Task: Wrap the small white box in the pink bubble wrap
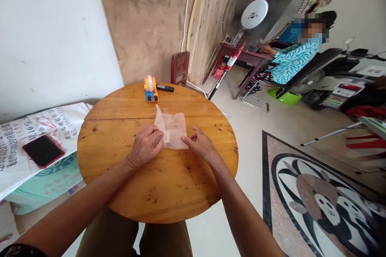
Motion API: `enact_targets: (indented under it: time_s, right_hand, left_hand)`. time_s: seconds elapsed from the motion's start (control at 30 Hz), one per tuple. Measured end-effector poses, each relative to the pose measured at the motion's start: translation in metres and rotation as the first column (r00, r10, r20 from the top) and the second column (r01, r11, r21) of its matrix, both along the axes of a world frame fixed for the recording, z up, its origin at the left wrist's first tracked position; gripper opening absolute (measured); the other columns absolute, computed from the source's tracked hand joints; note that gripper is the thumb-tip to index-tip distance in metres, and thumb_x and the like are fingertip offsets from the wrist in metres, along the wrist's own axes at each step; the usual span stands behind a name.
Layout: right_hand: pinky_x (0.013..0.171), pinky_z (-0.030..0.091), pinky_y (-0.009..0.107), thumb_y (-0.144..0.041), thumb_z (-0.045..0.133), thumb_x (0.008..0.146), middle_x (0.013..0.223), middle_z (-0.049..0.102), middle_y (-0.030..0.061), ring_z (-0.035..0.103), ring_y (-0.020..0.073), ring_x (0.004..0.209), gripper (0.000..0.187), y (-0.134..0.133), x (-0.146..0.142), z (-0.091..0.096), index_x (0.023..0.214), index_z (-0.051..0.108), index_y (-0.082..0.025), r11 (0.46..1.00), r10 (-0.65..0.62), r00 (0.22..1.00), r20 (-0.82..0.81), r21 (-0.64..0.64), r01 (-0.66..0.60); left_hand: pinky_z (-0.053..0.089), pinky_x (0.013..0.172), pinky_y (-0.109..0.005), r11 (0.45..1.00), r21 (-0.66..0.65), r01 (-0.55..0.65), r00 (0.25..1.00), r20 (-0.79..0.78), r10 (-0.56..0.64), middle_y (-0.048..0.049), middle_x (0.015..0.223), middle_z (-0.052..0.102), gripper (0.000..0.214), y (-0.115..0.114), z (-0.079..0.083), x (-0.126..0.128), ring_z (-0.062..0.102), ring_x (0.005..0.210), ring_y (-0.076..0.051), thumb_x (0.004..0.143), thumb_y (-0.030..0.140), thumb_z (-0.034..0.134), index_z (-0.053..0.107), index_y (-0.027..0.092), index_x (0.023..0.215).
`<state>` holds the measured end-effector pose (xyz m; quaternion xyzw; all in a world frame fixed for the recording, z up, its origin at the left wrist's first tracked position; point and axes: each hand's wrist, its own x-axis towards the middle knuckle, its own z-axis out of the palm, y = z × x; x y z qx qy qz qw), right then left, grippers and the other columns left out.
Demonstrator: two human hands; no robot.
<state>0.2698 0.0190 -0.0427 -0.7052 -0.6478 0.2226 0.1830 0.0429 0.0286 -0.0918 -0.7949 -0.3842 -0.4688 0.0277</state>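
Our two bare forearms [81, 204] come in from the lower corners of the frame, with dark olive trousers [163, 241] at bottom centre. Between the arms we have a round, varnished yellow-brown wooden tabletop [150, 184]. Thin, pale, translucent sheet [176, 126] lies on it, centre of frame, creased, with a pointed corner sticking up at its upper left. Our left hand [146, 142] is at the sheet's left edge, fingers curled around a small greyish piece [157, 141]; too small for us to identify. Our right hand [200, 143] is loosely spread, gripping nothing, thumb tip at the sheet's right edge; we can't tell if it presses.

Far edge of the tabletop, above centre: orange-and-blue plastic tape dispenser [150, 88], slim black oblong object [165, 88] just beside it, to the right. Left of frame: black-screened phone with a red edge [44, 151] on a white printed sack [69, 122]. Upper right: standing fan with a grey hub [255, 13]; behind it, a person in a teal-and-white patterned top [297, 62], seated at a dark red wooden desk [245, 53].
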Motion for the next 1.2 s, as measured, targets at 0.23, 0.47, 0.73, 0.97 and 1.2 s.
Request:
enact_targets:
  time_s: [0.23,0.47,0.73,0.97,1.2]
  right_hand:
    - [0.074,0.050,0.038,-0.045,0.065,0.081,0.098,0.072,0.0128,0.068,0.0305,0.089,0.063,0.012,-0.026,-0.015,0.134,0.050,-0.014,0.993,-0.022,0.996,0.092,0.120,0.011]
    - [0.065,0.046,0.031,-0.027,0.060,0.076,0.074,0.066,0.0013,0.061,0.0205,0.066,0.063,0.016,-0.028,-0.034,0.136,0.048,-0.014,0.974,0.006,0.999,-0.042,0.225,0.003]
    - [0.066,0.045,0.029,-0.024,0.058,0.073,0.067,0.059,-0.0028,0.056,0.0173,0.063,0.069,0.011,-0.039,-0.022,0.139,0.045,-0.007,0.954,-0.022,0.993,-0.119,0.293,0.057]
    - [0.068,0.047,0.028,-0.027,0.062,0.075,0.067,0.062,-0.0037,0.058,0.0157,0.064,0.067,0.015,-0.057,-0.010,0.138,0.047,-0.010,0.951,0.105,0.956,-0.272,0.308,-0.017]
    - [0.071,0.049,0.029,-0.023,0.060,0.076,0.070,0.067,-0.0012,0.063,0.0168,0.068,0.061,0.021,-0.073,-0.007,0.135,0.051,-0.013,0.952,0.114,0.962,-0.246,0.306,-0.035]
  left_hand:
    - [0.048,0.078,-0.034,0.999,-0.030,-0.013,1.000,-0.006,0.013,-0.0078,0.089,0.065,0.014,0.001,-0.003,0.000,0.060,0.083,-0.020,0.087,0.017,0.054,0.068,0.018,0.087]
    - [0.047,0.076,-0.034,1.000,-0.025,-0.010,1.000,-0.001,0.010,-0.0075,0.087,0.064,0.013,0.001,-0.001,0.001,0.059,0.083,-0.020,0.085,0.016,0.055,0.067,0.018,0.085]
    - [0.046,0.074,-0.032,1.000,-0.015,-0.008,1.000,-0.010,0.008,-0.0067,0.085,0.064,0.012,0.001,0.000,0.002,0.059,0.080,-0.019,0.085,0.015,0.055,0.067,0.018,0.083]
    - [0.046,0.076,-0.033,0.999,-0.045,-0.005,1.000,-0.011,0.004,-0.0080,0.087,0.064,0.012,0.002,-0.002,0.001,0.058,0.083,-0.021,0.084,0.016,0.056,0.068,0.018,0.083]
    - [0.048,0.076,-0.032,0.995,-0.097,0.016,1.000,-0.014,-0.017,-0.0072,0.087,0.063,0.014,0.004,-0.002,0.000,0.058,0.084,-0.020,0.086,0.016,0.054,0.067,0.019,0.086]
